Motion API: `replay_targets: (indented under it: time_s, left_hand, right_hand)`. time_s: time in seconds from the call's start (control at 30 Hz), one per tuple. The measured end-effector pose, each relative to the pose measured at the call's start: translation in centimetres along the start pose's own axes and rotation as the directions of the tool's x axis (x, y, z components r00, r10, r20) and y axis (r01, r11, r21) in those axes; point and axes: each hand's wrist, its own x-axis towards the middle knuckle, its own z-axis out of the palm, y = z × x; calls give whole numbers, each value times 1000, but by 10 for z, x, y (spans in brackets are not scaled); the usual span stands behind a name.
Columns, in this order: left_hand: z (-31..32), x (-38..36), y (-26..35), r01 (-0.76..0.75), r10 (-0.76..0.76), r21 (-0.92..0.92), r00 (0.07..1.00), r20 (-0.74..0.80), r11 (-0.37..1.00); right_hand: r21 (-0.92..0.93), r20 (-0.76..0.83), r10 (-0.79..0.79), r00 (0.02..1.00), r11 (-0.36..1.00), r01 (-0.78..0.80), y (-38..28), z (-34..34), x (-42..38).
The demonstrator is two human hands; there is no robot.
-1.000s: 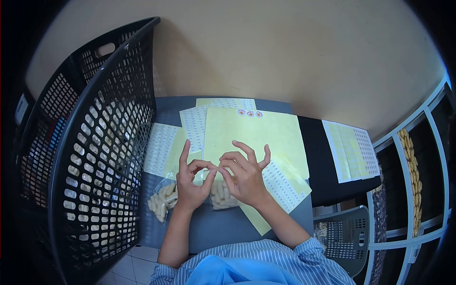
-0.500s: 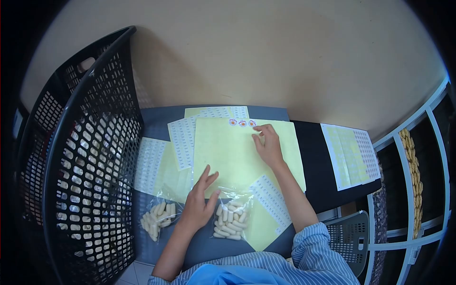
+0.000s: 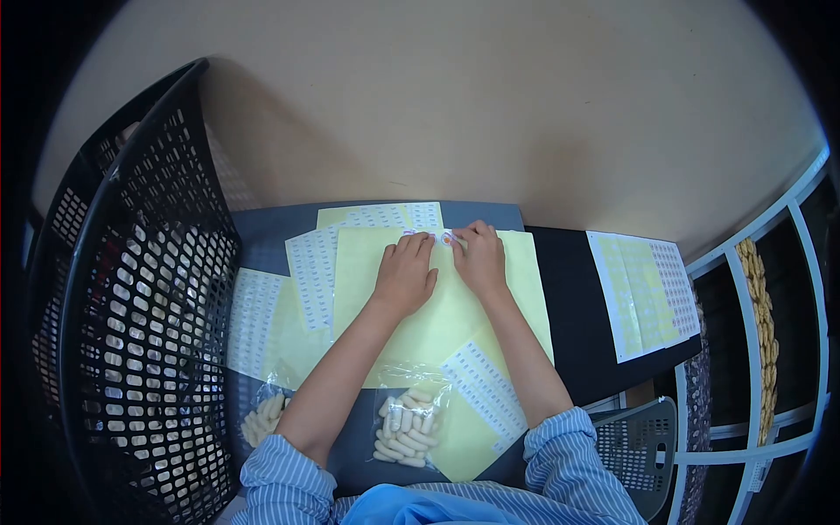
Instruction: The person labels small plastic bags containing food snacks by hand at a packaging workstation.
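Observation:
A large pale yellow sheet [image 3: 420,306] lies flat on the table, with a row of small round stickers [image 3: 447,238] at its top edge. My left hand [image 3: 406,276] rests palm-down on the sheet, fingers stretched to the top edge and partly covering the stickers on that side. At the right end of the row, my right hand [image 3: 479,261] has thumb and fingers pinched together on a sticker mostly hidden by the fingertips. Below, a clear bag [image 3: 407,427] of whitish oblong pieces lies near my body. A second such bag [image 3: 262,420] sits partly behind my left forearm.
Printed label sheets [image 3: 311,276] on yellow backing lie around the large sheet. Another label sheet [image 3: 643,293] is on the black surface at right. A tall black basket [image 3: 131,289] stands at left. A grey basket [image 3: 643,455] and a metal shelf [image 3: 739,457] are at right.
My left hand has moved up from above the bag to the sheet's top edge. My right hand has shifted slightly left, and its fingers have closed at the stickers. The view has shifted slightly.

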Motion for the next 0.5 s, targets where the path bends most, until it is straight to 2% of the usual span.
replay_targets:
  time_s: [0.07,0.27,0.5]
  left_hand:
    - [3,6,-1,11,-11,14,1000,20,1000]
    - [5,15,0,38,-44,91,997,66,995]
    - [6,18,3,83,-100,150,989,111,985]
  right_hand:
    - [76,-17,78,997,994,-76,1,2,3]
    - [55,52,249,967,966,-252,1,10,12]
    - [69,55,267,962,960,-270,-2,9,8]
